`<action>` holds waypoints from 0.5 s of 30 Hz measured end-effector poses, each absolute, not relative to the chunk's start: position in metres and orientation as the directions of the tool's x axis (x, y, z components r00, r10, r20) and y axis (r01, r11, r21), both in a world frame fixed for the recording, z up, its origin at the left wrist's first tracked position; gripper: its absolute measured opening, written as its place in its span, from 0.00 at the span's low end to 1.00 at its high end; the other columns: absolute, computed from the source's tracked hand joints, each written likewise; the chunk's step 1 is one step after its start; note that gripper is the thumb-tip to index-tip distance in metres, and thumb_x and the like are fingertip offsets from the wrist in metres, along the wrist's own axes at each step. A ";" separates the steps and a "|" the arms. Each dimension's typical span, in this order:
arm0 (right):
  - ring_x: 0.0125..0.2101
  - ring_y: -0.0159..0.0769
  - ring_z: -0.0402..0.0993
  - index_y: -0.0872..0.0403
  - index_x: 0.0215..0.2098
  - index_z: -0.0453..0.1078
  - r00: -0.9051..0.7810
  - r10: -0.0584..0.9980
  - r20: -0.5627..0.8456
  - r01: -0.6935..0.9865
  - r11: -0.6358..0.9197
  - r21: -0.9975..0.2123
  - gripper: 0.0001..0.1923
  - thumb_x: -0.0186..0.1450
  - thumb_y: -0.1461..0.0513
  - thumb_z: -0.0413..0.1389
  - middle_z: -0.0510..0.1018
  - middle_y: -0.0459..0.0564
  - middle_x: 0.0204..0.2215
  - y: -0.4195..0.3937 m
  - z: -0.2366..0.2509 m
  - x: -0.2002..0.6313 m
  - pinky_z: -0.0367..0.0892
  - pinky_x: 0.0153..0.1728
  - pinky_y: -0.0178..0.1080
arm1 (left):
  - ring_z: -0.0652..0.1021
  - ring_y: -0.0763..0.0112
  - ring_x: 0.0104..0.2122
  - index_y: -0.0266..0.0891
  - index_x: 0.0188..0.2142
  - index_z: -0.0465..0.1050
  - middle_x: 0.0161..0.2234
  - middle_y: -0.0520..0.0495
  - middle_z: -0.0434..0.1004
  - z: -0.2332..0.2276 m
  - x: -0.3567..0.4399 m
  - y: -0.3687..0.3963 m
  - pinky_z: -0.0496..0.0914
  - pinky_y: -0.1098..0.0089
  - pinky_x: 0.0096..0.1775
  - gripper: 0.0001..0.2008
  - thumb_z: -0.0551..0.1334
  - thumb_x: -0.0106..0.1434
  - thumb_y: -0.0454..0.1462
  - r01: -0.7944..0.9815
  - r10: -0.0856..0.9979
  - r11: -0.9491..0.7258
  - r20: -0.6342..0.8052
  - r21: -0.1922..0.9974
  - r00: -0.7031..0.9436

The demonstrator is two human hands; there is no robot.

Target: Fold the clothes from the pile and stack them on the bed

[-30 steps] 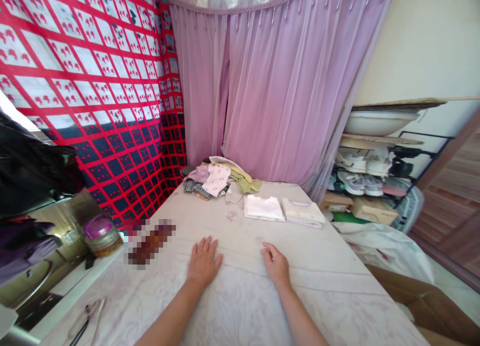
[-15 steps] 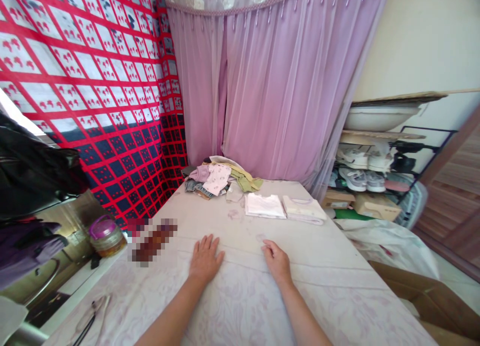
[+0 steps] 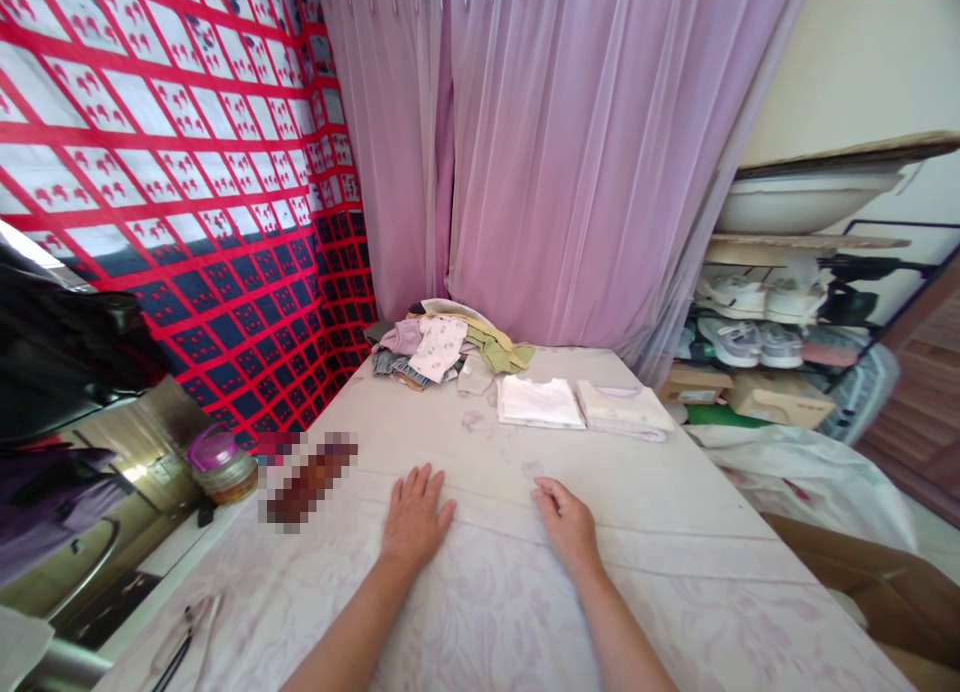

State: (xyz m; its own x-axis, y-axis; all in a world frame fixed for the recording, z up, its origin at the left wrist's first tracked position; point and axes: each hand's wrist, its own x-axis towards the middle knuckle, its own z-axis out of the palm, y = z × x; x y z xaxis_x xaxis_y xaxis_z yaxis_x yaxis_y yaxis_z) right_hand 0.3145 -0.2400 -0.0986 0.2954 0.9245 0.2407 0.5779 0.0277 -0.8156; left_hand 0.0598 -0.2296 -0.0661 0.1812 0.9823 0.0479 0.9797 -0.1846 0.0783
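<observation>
The left hand point(image 3: 416, 522) lay palm down on the pale sheet with a faint lilac floral pattern point(image 3: 495, 612), its fingers slightly spread and straight, with hold of nothing. The right hand point(image 3: 568, 527) rested to its right, well apart, half curled with the thumb side up; no object showed in it, but the inside of the curl was hidden, so how far it was closed could not be told. Resting them well probably meant keeping the left palm level and the weight light and even, so that the sheet would not drag into more creases, and leaving the right fingers loose. The sheet was directly under both hands. Beyond the right hand, apart from its fingertips, lay the flat folded white cloth garment point(image 3: 540, 402), and just to the right of that the folded cream cloth garment with a lilac-edged neckline point(image 3: 626, 409). The loose heap of pink, green and blue cloth garments point(image 3: 442, 347) lay at the far side, to the left of the folded pair and well beyond the reach of either hand as placed.
</observation>
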 end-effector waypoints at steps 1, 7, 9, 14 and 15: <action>0.34 0.41 0.77 0.52 0.41 0.75 0.293 0.926 0.238 0.572 0.029 -0.819 0.22 0.59 0.51 0.47 0.82 0.50 0.33 -0.240 -0.099 0.315 0.69 0.39 0.39 | 0.53 0.60 0.64 0.42 0.63 0.56 0.65 0.45 0.53 -0.066 0.060 -0.230 0.46 0.55 0.62 0.29 0.44 0.66 0.49 0.980 0.983 -0.182 0.045 0.079 0.179; 0.32 0.41 0.77 0.53 0.37 0.76 0.350 0.904 0.245 0.508 0.037 -0.861 0.21 0.56 0.50 0.48 0.82 0.50 0.30 -0.235 -0.100 0.317 0.69 0.36 0.38 | 0.53 0.59 0.64 0.42 0.63 0.56 0.65 0.46 0.52 -0.065 0.061 -0.229 0.46 0.55 0.62 0.29 0.44 0.66 0.49 0.981 0.983 -0.181 0.040 0.068 0.179; 0.31 0.41 0.76 0.53 0.36 0.76 0.375 0.895 0.241 0.475 0.038 -0.879 0.22 0.56 0.50 0.47 0.81 0.51 0.30 -0.234 -0.099 0.317 0.69 0.35 0.38 | 0.53 0.59 0.64 0.42 0.63 0.56 0.65 0.45 0.52 -0.064 0.061 -0.229 0.47 0.55 0.62 0.29 0.44 0.66 0.49 0.982 0.984 -0.178 0.037 0.060 0.176; 0.29 0.40 0.76 0.53 0.35 0.75 0.374 0.897 0.237 0.476 0.034 -0.879 0.21 0.55 0.52 0.46 0.81 0.50 0.29 -0.232 -0.097 0.316 0.69 0.33 0.38 | 0.54 0.59 0.64 0.41 0.63 0.57 0.65 0.45 0.53 -0.062 0.062 -0.229 0.48 0.55 0.62 0.29 0.45 0.66 0.48 0.982 0.983 -0.180 0.048 0.062 0.178; 0.28 0.39 0.75 0.53 0.35 0.75 0.375 0.896 0.238 0.485 0.029 -0.874 0.21 0.55 0.52 0.46 0.81 0.50 0.28 -0.232 -0.096 0.316 0.68 0.33 0.38 | 0.54 0.59 0.64 0.41 0.62 0.57 0.65 0.45 0.53 -0.062 0.062 -0.229 0.48 0.55 0.62 0.29 0.45 0.66 0.48 0.981 0.983 -0.182 0.050 0.066 0.179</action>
